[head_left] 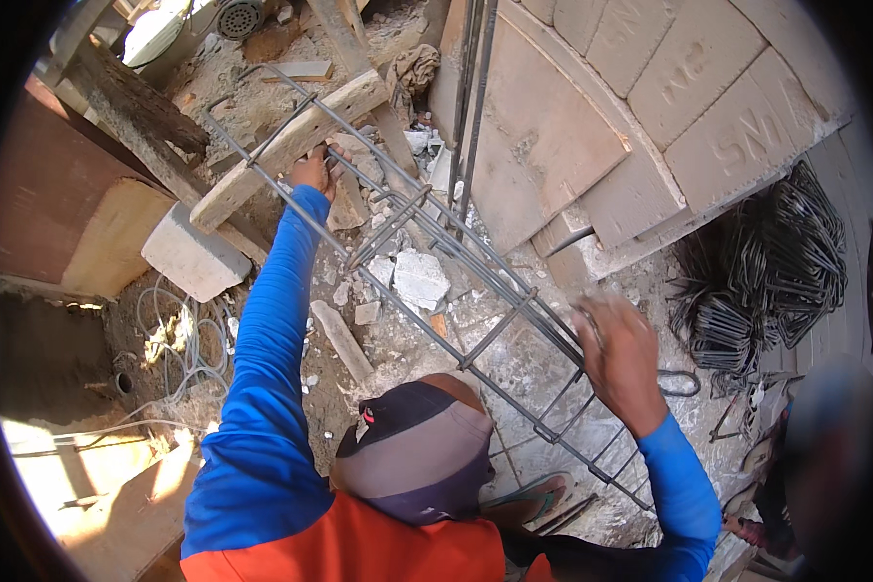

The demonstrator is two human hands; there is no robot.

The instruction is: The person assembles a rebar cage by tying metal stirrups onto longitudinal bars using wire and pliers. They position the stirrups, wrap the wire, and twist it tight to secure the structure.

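Rubble (419,279) lies under the steel cage (531,294) in head view, where I can't tell if my left hand (314,175) by the wooden beam (289,147) or right hand (621,361) grips, but I'm likely steadying it, next needing slow care.

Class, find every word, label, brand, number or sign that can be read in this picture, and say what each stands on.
Pale blocks, upper right: large letters on their faces, not copied out here.
Dark and grey cap, lower middle: a small red mark and a small white mark, both too small to read.
I can make out no other lettering.
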